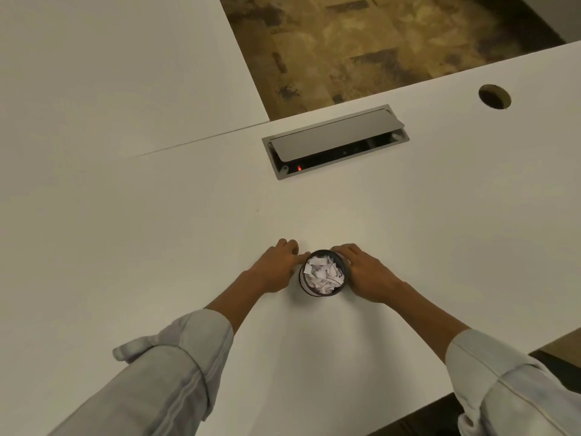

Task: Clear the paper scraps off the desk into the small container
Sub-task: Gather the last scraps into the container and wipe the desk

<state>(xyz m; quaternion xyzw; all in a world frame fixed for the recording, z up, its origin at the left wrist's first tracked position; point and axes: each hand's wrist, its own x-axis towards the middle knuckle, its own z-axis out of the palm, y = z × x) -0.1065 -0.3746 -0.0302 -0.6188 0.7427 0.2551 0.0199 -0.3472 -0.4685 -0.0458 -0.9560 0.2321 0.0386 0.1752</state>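
Note:
A small dark round container [323, 291] stands upright on the white desk [157, 231], near its middle. White paper scraps [323, 273] fill it to the rim. My left hand [276, 269] rests against its left side, thumb at the rim. My right hand [367, 275] wraps around its right side, fingers curled over the far edge. Both hands cup the container between them. I see no loose scraps on the desk around it.
A grey cable box [334, 141] with a half-open lid and a red light is set into the desk behind the container. A round cable hole [494, 96] lies at the far right. Patterned carpet [377, 42] shows beyond the desk edge.

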